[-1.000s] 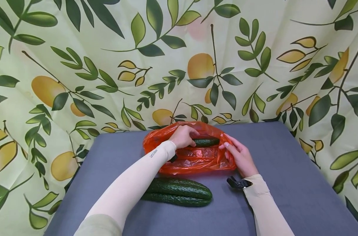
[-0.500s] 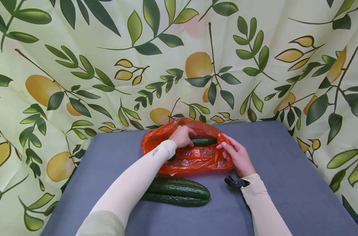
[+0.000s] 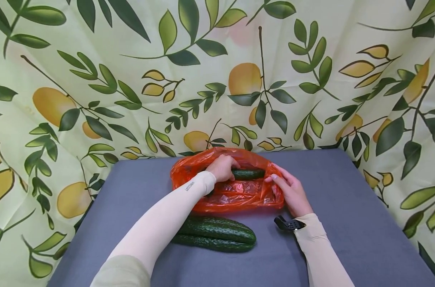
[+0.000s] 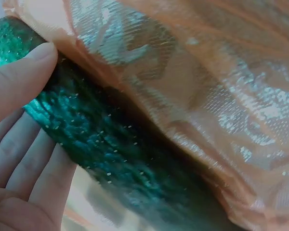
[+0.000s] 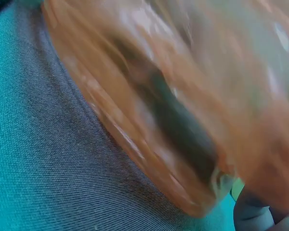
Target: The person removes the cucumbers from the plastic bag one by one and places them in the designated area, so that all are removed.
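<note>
A red translucent plastic bag [image 3: 235, 201] lies with its mouth held wide on the table. Inside it is a dark green, bumpy cucumber [image 3: 249, 174], which my left hand [image 3: 222, 168] grips near one end. The left wrist view shows the thumb [image 4: 29, 72] over the cucumber [image 4: 106, 134] and the other fingers underneath. My right hand [image 3: 292, 190] pinches the bag's right rim, thumb on the inner side. Through the bag's film [image 5: 120, 110], the right wrist view shows a dark cucumber shape [image 5: 178, 125]. Part of the bag's inside is hidden by my left hand and forearm.
Two more cucumbers [image 3: 221, 229] lie side by side on the grey table [image 3: 328, 179] in front of the bag, their left ends behind my left forearm. A leaf-and-fruit patterned cloth [image 3: 203, 79] hangs behind the table and along its sides.
</note>
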Demonstrator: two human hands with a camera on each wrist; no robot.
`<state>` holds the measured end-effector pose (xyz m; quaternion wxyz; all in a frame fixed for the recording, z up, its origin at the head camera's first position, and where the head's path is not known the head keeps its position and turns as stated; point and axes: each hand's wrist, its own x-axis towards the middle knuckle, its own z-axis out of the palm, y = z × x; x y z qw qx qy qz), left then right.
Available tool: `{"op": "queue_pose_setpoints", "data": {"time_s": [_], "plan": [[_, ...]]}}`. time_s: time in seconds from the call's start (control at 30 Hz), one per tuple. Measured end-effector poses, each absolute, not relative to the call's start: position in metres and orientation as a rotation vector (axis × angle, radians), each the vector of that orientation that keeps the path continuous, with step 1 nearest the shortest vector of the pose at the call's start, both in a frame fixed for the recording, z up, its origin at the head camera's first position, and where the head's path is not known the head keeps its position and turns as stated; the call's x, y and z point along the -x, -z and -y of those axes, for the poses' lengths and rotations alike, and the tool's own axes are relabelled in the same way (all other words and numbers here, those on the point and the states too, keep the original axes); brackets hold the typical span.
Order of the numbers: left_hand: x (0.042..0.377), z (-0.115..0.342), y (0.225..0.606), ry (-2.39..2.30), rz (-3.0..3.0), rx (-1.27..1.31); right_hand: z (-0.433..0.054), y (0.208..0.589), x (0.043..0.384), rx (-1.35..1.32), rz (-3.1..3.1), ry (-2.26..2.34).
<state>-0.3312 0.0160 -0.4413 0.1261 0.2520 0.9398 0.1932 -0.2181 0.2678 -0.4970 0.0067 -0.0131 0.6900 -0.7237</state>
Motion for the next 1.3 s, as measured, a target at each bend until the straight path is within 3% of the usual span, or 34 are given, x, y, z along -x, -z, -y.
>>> {"op": "queue_pose_setpoints", "data": {"time_s": [0.53,1.3], "plan": [[0.314,0.002,0.414,-0.365,-2.748,-0.882,-0.271,0.492,0.219,0.024,-2.136,2.297],[0.29,0.02,0.381,-0.658,-2.66,-0.964,-0.269,0.497,0.218,0.011,-2.131,2.258]]}}
